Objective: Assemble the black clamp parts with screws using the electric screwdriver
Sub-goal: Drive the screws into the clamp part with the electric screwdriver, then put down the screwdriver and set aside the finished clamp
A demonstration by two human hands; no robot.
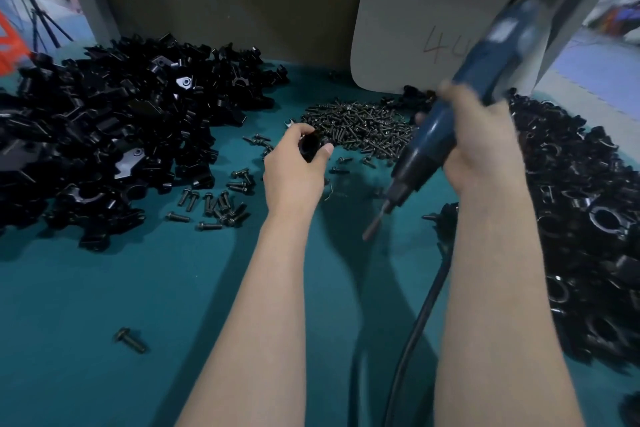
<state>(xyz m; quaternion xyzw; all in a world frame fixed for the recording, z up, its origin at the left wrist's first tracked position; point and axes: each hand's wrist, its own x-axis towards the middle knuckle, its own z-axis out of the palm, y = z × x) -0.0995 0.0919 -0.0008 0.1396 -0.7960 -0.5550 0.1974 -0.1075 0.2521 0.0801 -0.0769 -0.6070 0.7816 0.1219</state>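
My left hand (294, 166) is closed around a small black clamp part (310, 146), held above the teal table just in front of the screw heap (360, 126). My right hand (481, 139) grips the blue electric screwdriver (450, 121), which slants down to the left and is motion-blurred. Its bit (375, 220) points at the table, below and to the right of the clamp part and apart from it. A large pile of black clamp parts (104, 135) lies at the left. Another pile of black ring-shaped parts (581, 218) lies at the right.
Loose screws (214, 204) are scattered between the left pile and my left arm, and a single screw (131, 340) lies nearer the front. The screwdriver's black cable (415, 329) runs down beside my right forearm. A grey card (408, 35) leans on the brown back wall.
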